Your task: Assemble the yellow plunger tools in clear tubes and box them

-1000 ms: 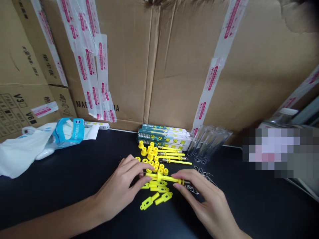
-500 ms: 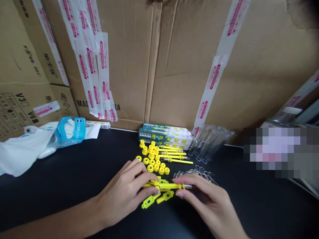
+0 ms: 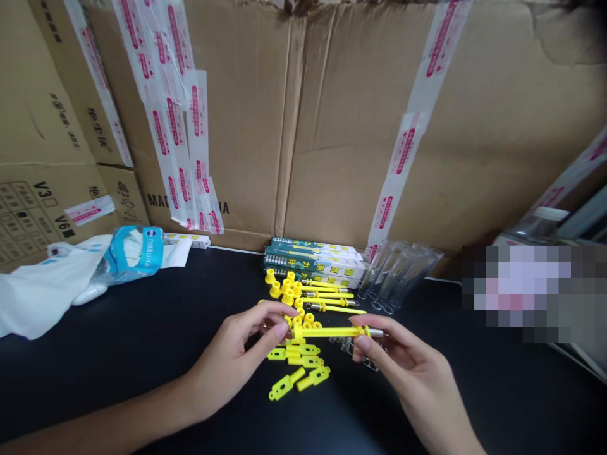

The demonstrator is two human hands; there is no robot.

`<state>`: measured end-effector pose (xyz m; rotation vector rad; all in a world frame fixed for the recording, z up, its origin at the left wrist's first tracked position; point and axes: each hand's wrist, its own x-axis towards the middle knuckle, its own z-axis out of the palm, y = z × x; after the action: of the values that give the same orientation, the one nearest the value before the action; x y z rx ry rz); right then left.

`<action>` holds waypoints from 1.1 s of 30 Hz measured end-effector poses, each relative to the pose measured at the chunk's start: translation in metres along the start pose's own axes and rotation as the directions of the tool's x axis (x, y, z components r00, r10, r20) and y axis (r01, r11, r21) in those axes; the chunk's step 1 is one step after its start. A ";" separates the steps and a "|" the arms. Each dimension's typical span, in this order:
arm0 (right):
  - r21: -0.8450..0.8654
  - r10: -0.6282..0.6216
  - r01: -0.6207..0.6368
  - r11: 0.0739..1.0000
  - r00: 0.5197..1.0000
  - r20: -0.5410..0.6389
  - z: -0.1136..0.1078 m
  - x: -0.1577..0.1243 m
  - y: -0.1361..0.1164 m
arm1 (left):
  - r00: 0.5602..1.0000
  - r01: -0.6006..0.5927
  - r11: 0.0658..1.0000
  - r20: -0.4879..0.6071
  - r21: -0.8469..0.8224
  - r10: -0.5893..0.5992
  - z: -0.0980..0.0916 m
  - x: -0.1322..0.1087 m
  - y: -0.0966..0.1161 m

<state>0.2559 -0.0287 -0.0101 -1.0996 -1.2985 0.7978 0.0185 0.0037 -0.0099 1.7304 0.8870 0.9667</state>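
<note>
A yellow spring-scale rod (image 3: 327, 332) is held level between both hands, above the table. My left hand (image 3: 241, 354) is closed in a pinch at its left end, beside a yellow collar. My right hand (image 3: 408, 360) grips the other end with thumb and fingers, by a yellow ring and a silver metal tip. Several flat yellow plastic tabs with holes (image 3: 313, 377) lie below the rod. Just behind it sit several yellow flanged caps (image 3: 288, 296), some partly hidden by my left fingers. Bent wire pieces (image 3: 363, 357) are partly covered by my right hand.
Several similar yellow rods (image 3: 332, 295) lie behind the caps, before stacked green-and-white boxes (image 3: 313, 259). Clear plastic tubes (image 3: 401, 275) stand to their right. A blue-and-white tissue pack (image 3: 137, 253) lies at left. Taped cardboard (image 3: 246, 126) walls the back.
Both hands have lifted the rod up and away from the yellow tabs, which now show more fully. My right hand has shifted right, and more of the rod is exposed between the hands.
</note>
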 end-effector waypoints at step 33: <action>-0.131 -0.070 0.085 0.988 0.990 0.119 -0.001 -0.007 0.005 | 0.959 -0.271 0.768 0.098 0.581 0.265 0.002 -0.010 0.009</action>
<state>0.2567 -0.0340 -0.0173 -1.1160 -1.5011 0.7316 0.0176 -0.0083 -0.0042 2.4504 1.0221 0.9147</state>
